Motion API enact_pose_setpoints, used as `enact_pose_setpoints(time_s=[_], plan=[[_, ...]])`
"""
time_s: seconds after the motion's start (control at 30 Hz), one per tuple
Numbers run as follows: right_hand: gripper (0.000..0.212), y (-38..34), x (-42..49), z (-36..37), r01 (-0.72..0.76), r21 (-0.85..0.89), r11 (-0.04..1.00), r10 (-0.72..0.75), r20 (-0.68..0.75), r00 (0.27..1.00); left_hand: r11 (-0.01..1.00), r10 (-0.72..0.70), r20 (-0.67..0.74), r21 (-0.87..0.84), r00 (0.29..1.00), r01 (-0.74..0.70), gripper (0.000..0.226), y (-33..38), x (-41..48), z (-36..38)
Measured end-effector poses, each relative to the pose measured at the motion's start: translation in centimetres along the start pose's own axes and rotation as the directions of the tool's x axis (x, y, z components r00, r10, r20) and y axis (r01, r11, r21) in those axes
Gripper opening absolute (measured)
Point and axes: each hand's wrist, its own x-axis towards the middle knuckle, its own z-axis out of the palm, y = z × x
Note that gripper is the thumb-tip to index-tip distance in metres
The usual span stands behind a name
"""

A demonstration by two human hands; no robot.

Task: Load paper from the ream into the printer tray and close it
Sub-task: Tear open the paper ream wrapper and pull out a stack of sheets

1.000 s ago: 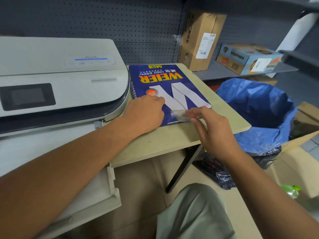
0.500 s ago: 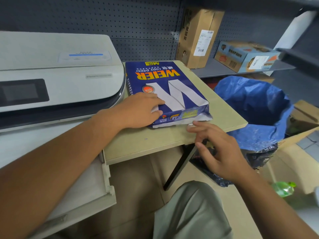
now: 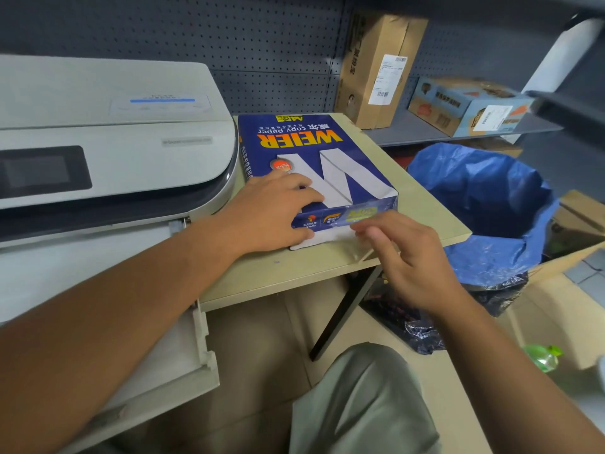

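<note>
A blue wrapped ream (image 3: pixel 314 152) marked "WEIER copy paper" lies on the beige table (image 3: pixel 422 208), right beside the grey printer (image 3: pixel 131 142). My left hand (image 3: pixel 271 211) lies flat on the ream's near left corner with the thumb against its near end, holding it down. My right hand (image 3: pixel 406 257) is at the ream's near end, thumb and forefinger pinched at the white folded flap of the wrapper (image 3: pixel 330 239). The printer's paper tray (image 3: pixel 196 352) stands pulled out at the lower left, largely hidden by my left forearm.
A bin lined with a blue bag (image 3: pixel 484 204) stands right of the table. Two cardboard boxes (image 3: pixel 376 67) sit on a shelf behind, and another carton (image 3: pixel 576 224) is at the far right. A green bottle (image 3: pixel 541 357) lies on the floor. My knee (image 3: pixel 360 401) is below the table.
My right hand drew back off the table edge, then returned to the ream's near end. The ream's near end face is now showing. My left hand stayed on the ream.
</note>
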Motion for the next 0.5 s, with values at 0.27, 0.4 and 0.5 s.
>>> enact_pose_setpoints(time_s=[0.27,0.4,0.5], plan=[[0.027,0.1,2.8,1.7,-0.140,-0.178,0.974,0.141,-0.008,0.990,0.998,0.051,-0.046,0.027,0.998,-0.049,0.051,0.4,0.1,-0.3],[0.029,0.4,2.1,2.9,-0.115,-0.298,0.948,0.138,0.059,0.989,0.999,0.039,-0.060,-0.024,0.997,-0.040,0.050,0.6,0.0,-0.5],[0.030,0.7,1.7,3.5,-0.133,-0.327,0.936,0.152,0.034,0.988,0.999,0.033,-0.061,-0.041,0.998,-0.035,0.042,0.8,-0.1,-0.6]])
